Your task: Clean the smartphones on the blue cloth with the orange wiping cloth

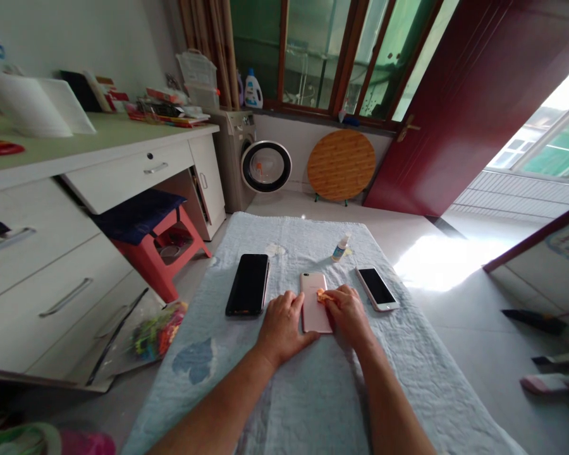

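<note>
A pink phone (312, 297) lies face down in the middle of a light blue quilted cloth (308, 392). My left hand (283, 327) rests flat against the phone's left edge, fingers stretched out along it. My right hand (345, 311) is pinched on a small orange wad (321, 294) pressed onto the phone's back. A black phone (248, 284) lies screen up to the left. A white phone (377, 288) lies screen up to the right. A small spray bottle (340, 248) lies on the cloth behind them.
A small white wad (275, 249) lies near the cloth's far left. White drawers (52, 265) and a red stool (164, 243) stand to the left. A washing machine (249, 158) and a round wooden board (341, 165) are at the back wall. The dark red door (464, 107) stands ajar.
</note>
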Tool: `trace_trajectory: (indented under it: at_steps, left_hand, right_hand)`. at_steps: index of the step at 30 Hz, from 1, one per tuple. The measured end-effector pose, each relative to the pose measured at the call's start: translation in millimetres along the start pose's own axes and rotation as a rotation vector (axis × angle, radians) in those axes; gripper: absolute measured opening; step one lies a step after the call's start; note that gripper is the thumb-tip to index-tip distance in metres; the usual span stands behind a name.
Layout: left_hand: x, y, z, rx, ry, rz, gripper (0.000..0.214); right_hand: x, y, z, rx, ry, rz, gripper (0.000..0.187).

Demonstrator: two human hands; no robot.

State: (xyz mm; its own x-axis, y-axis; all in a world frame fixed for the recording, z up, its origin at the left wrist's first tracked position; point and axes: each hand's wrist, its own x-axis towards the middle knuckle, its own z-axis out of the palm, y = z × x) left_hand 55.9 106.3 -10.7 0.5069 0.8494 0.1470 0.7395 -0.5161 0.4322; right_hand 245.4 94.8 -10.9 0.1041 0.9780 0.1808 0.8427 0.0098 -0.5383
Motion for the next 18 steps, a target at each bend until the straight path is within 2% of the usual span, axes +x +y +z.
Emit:
trace_trajectory:
  at_steps: [3,6,11,18]
  left_hand:
    - [-0.1,1.3,-0.6,0.01,0.002,0.001,0.074]
    - [-0.3,2.8,-1.2,0.018,0.006,-0.001,0.073]
    - [-0.8,4.4,-1.3,0.017,0.013,-0.002,0.072]
    - [-1.3,3.9,-0.2,0.033,0.021,-0.007,0.076]
  right_hand:
    - [6.7,5.0,5.5,-0.06,0.088,0.043,0.027]
    - [8.3,6.5,6.3,-0.126,0.094,0.074,0.03]
    - [-1.3,3.4,-5.3,-0.188,-0.026,0.078,0.027]
    - [-23.7,-16.1,-30.6,-0.251,-0.217,0.071,0.024]
